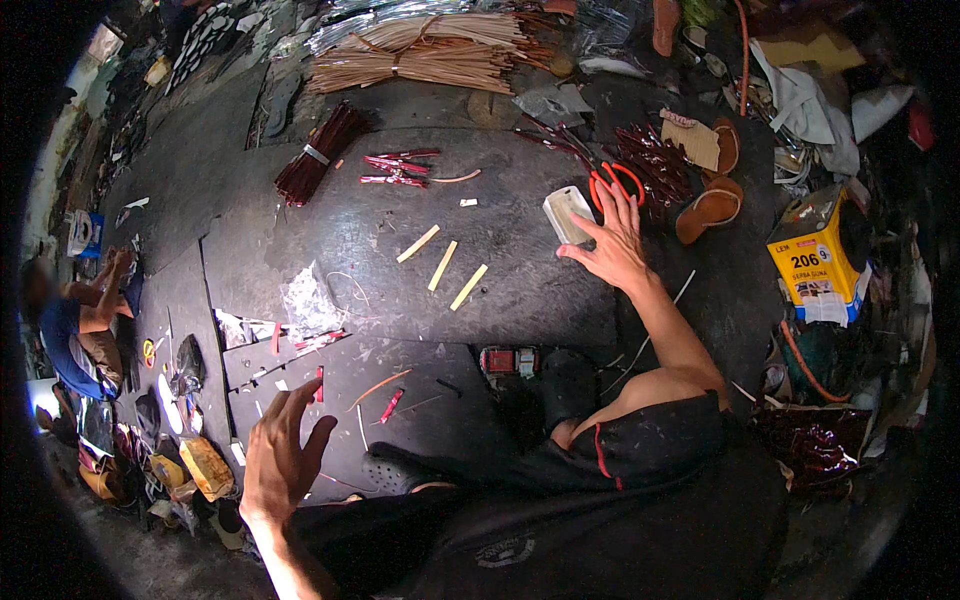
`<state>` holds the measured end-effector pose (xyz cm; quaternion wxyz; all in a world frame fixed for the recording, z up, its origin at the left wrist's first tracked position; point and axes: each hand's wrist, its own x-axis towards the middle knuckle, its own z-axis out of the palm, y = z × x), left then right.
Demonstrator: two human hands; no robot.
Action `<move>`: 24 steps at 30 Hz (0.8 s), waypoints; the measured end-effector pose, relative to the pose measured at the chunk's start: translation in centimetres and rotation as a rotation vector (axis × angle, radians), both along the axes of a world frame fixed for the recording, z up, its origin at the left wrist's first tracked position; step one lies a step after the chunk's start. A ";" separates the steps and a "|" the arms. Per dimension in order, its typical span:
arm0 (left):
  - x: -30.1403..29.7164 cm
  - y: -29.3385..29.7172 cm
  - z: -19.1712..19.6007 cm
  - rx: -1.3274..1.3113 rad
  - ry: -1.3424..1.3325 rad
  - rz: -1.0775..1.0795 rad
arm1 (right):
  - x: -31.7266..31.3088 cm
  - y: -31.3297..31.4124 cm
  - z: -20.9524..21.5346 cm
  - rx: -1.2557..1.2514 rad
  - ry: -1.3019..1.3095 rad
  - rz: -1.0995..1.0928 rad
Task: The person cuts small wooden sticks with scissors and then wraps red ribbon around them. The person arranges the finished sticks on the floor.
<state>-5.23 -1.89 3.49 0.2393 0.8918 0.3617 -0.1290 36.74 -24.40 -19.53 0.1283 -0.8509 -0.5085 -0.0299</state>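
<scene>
Resting flat with fingers spread, the right hand (612, 240) touches a pale rectangular block (567, 214) beside red-handled scissors (615, 180), gripping nothing. The left hand (280, 455) hovers open and empty over scraps. Its palm is hidden. Three tan strips (443, 264) lie on the dark, littered floor (300, 230) of a cluttered workshop.

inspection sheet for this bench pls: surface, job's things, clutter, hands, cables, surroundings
Surface: dark mat, scuffed, scraps scattered.
Job's things: white container under right hand's fingertips; red-handled scissors just beyond; three pale strips mid-mat.
Clutter: dark red strip bundle, tan strip bundles, sandals, yellow box.
Hands: left hand open, holding nothing, above mat; right hand spread, touching container.
Cables: orange hose or cord at right; kind unclear.
Surroundings: another person seated far left.
</scene>
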 end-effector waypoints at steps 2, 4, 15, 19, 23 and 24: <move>0.1 0.1 -0.2 0.040 -0.037 -0.031 | 0.3 0.5 -0.1 -0.007 -0.029 0.006; 0.2 0.1 -0.3 0.040 -0.041 -0.036 | 0.7 1.0 -0.3 0.014 -0.055 0.017; -1.0 -0.2 -0.8 0.027 -0.059 -0.032 | -0.2 1.9 0.7 -0.033 -0.068 0.034; -1.3 -0.2 -0.8 0.013 -0.060 -0.022 | -5.2 6.2 1.7 0.220 0.360 -0.080; -1.9 0.1 -1.1 0.000 -0.057 -0.023 | -10.6 11.7 0.2 -0.082 1.179 -0.020; -2.1 0.1 -1.2 0.000 -0.056 -0.022 | -11.1 12.9 -0.4 -0.147 1.210 -0.014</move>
